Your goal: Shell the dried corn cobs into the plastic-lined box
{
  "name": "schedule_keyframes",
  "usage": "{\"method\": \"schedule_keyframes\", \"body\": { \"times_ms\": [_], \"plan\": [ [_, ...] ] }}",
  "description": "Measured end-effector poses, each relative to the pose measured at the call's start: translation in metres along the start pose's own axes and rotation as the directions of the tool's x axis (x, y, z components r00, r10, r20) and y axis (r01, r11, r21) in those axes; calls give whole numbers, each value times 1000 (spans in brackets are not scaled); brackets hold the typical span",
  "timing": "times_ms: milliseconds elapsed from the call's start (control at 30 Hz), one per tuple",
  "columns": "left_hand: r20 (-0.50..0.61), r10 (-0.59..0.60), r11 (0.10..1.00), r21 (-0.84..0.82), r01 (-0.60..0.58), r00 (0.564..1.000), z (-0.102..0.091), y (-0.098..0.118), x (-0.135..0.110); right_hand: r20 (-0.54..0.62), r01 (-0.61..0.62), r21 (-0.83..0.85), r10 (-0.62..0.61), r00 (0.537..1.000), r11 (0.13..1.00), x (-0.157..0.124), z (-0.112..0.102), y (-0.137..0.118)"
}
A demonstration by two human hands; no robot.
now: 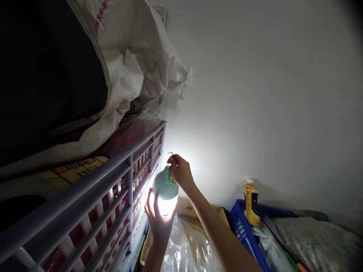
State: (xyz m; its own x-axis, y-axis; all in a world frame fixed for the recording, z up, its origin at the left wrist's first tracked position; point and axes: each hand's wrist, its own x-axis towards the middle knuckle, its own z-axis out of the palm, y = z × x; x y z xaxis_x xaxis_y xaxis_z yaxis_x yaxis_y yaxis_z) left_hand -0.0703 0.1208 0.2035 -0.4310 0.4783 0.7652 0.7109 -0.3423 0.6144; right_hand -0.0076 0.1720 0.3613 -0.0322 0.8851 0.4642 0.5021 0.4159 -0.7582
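Observation:
A lit, pale green bulb lamp (165, 186) with a thin wire hook (170, 155) at its top hangs in front of me, its lower end glowing bright white. My right hand (180, 172) pinches the top of the lamp at the base of the hook. My left hand (158, 223) cups the glowing lower end from below, with spread fingers around it. Light shines through those fingers.
A grey plastic rack (130, 181) with red items behind its slats rises just left of the lamp, under a white woven sack (133, 71). Below right are a cardboard box (188, 208), a clear plastic bag (181, 249), a blue crate (244, 234) and a yellow bottle (251, 202), beside a white wall (269, 94).

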Motion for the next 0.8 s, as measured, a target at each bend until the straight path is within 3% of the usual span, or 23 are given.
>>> {"method": "schedule_keyframes", "body": {
  "times_ms": [167,400,667,800],
  "plan": [
    [-38,-106,994,7,107,994,4,7,1,37,78,-48,-76,996,996,8,15,-3],
    [-18,-216,975,-49,215,976,12,11,2,151,155,-97,-140,979,983,21,18,-6],
    [20,-123,980,-155,125,992,18,12,0,280,223,12,-217,935,975,44,18,-4],
    [30,-181,967,-177,184,983,17,13,1,293,214,-22,-198,935,977,49,21,-4]
  ]
}}
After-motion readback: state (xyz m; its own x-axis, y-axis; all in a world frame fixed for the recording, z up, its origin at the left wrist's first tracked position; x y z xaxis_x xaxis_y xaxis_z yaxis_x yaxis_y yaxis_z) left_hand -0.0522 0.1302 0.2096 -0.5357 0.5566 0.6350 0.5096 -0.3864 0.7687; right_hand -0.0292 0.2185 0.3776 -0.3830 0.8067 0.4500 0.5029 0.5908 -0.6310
